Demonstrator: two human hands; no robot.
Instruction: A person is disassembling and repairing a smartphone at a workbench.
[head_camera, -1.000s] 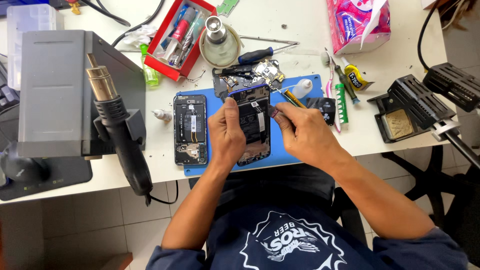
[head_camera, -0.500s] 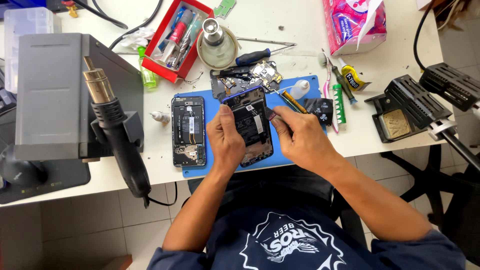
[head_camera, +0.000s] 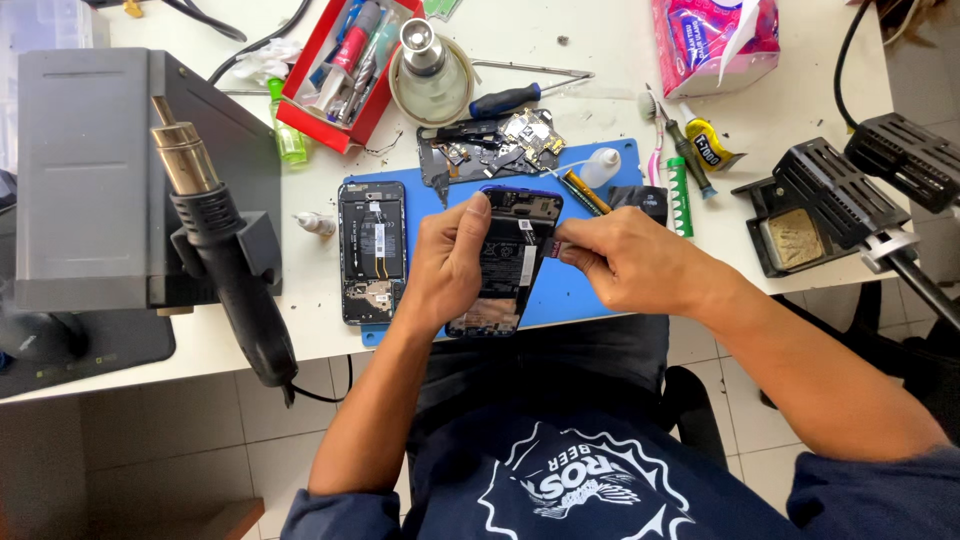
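My left hand (head_camera: 450, 262) grips an opened smartphone (head_camera: 508, 258) by its left side, thumb up near the top edge, holding it over the blue work mat (head_camera: 590, 290). The phone's back is off and its black battery and inner parts show. My right hand (head_camera: 625, 262) is at the phone's right edge, fingers pinched on a small dark part there; what it is cannot be told. A second opened phone (head_camera: 372, 250) lies flat on the mat to the left of my left hand.
A hot-air gun (head_camera: 225, 255) hangs on a grey station (head_camera: 95, 180) at left. A red tool tray (head_camera: 345, 65), a screwdriver (head_camera: 515, 98), loose phone parts (head_camera: 495, 145), a small white bottle (head_camera: 598, 168), a pink tissue pack (head_camera: 715, 35) and a black holder (head_camera: 815, 205) lie around the mat.
The view has shifted slightly. My hands stay on the opened phone; the right fingers have moved a little at its right edge.
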